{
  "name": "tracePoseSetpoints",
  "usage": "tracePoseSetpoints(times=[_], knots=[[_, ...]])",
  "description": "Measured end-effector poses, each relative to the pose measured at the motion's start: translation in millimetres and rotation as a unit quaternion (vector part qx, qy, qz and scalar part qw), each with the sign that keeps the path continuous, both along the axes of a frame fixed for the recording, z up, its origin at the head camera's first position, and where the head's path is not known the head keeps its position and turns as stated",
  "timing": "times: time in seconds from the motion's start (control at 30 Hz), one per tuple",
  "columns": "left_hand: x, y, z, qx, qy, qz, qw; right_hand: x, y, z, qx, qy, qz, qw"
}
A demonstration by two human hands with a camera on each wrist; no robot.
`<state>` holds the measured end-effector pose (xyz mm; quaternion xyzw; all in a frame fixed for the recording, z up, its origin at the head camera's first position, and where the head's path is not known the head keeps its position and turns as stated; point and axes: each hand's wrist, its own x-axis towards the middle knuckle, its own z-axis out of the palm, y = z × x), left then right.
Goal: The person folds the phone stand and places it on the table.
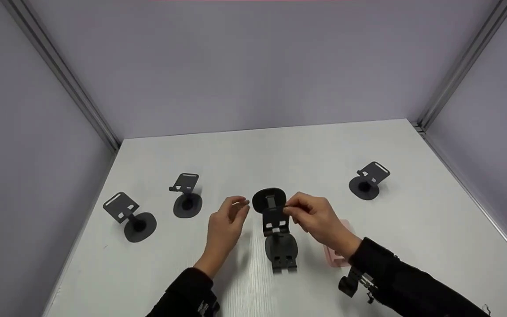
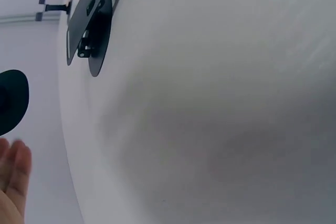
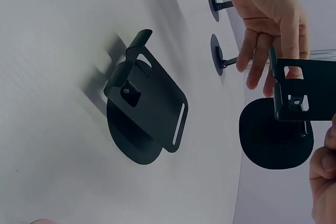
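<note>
Presently, findings run from the near edge outward.

Nearest stand: a black folding phone stand (image 1: 281, 251) sits on the white tabletop (image 1: 244, 149), just below the hands, its plate folded down toward its round base. Judged set down flat so it stays put.

Pink item: a pale pink object (image 1: 336, 255) lies on the tabletop, mostly hidden under the right wrist; its kind cannot be told.

Right hand: the right hand (image 1: 314, 216) pinches the plate of the held stand (image 1: 273, 210) between thumb and fingertips, keeping it lifted above the tabletop, round base away from the person. Judged a light edge grip that leaves the hinge free.

Left hand: the left hand (image 1: 226, 220) is apart from the held stand, just beside its left edge, fingers loosely bent and holding nothing.

Left-side stands: two opened stands rest on their bases, one at the far left (image 1: 130, 215) and one closer in (image 1: 186, 196), plates tilted up.

Right-side stand: a further opened stand (image 1: 368, 179) rests well apart on the right.

Right wrist view: shows the held stand's slotted plate (image 3: 302, 90) and base from close by, and the folded stand's lip and slot (image 3: 144, 100), details the head view leaves small.

Left wrist view: shows only fingertips (image 2: 13, 174), a base edge (image 2: 10, 100) and one stand (image 2: 89, 22); no grip is visible there.

Head view: alone shows the full layout.
</note>
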<state>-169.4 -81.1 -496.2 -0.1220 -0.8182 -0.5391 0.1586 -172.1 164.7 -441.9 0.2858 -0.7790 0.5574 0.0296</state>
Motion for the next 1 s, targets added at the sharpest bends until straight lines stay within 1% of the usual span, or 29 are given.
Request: tracePoseSetpoints(times=[0.03,0.1,0.2,0.27,0.37,0.43,0.6,0.67,0.73,0.87,1.0], knots=[[-1.8,-0.1,0.3,0.0,-0.01,-0.007,0.9999,0.2,-0.3,-0.1,-0.001,0.0,0.004,1.0],[-5.3,-0.2,0.9,0.003,-0.036,-0.035,0.9987,0.8,-1.0,-0.4,-0.003,0.002,0.014,1.0],[-8.7,0.3,2.0,0.017,-0.089,-0.078,0.9928,2.3,-2.6,-1.2,-0.007,0.007,0.028,1.0],[-9.9,0.9,2.6,0.02,-0.113,-0.089,0.9894,3.2,-3.6,-2.0,-0.011,0.014,0.039,0.999],[-10.1,1.9,4.1,0.026,-0.135,-0.083,0.9871,4.0,-4.9,-3.1,-0.018,0.026,0.052,0.998],[-10.0,2.4,4.6,0.032,-0.132,-0.08,0.9875,4.5,-5.5,-3.6,-0.024,0.031,0.06,0.997],[-11.1,2.6,3.3,0.077,-0.126,-0.087,0.9852,4.5,-6.6,-6.0,-0.031,0.045,0.073,0.996],[-11.0,2.3,2.9,0.084,-0.119,-0.086,0.9855,4.4,-6.6,-6.9,-0.029,0.048,0.075,0.996],[-10.2,1.6,2.8,0.084,-0.104,-0.085,0.9874,4.6,-6.3,-6.3,-0.026,0.046,0.076,0.996],[-8.1,-0.1,3.5,0.062,-0.061,-0.078,0.9932,4.5,-5.3,-5.3,-0.021,0.045,0.082,0.995],[-7.5,-0.6,4.1,0.045,-0.027,-0.067,0.9964,3.5,-4.4,-7.3,-0.021,0.05,0.091,0.994]])
